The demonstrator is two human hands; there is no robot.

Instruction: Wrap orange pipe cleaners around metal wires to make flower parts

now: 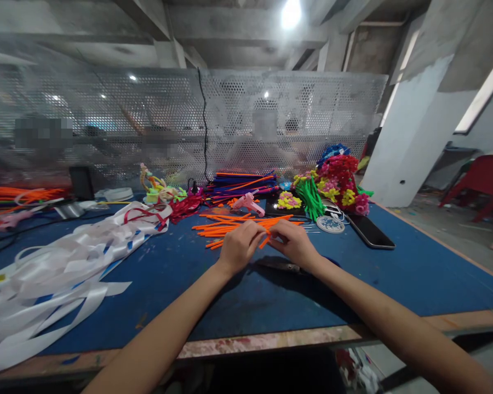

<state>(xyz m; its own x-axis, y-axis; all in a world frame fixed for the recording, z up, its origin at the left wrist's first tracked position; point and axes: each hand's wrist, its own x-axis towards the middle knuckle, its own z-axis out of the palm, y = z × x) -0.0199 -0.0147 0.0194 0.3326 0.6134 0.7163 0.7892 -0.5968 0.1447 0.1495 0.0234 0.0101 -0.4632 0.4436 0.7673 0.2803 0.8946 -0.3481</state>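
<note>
My left hand (pixel 240 244) and my right hand (pixel 292 241) meet over the middle of the blue table. Between their pinched fingertips is a short orange pipe cleaner (pixel 264 241), bent, with one end pointing down. Just behind my hands lies a spread of loose orange pipe cleaners (pixel 213 229). Beneath my right hand and wrist rests a pair of scissors (pixel 281 265), its handles partly hidden by my forearm. A pink glue gun (pixel 250 204) sits behind the orange pile.
White ribbons (pixel 66 262) cover the table's left side. At the back are purple and orange stems (pixel 242 186), green stems (pixel 311 198) and a heap of fuzzy flowers (pixel 340 178). A phone (pixel 371 231) lies right, beside a round white disc (pixel 330 224). A perforated metal screen (pixel 238 120) stands behind.
</note>
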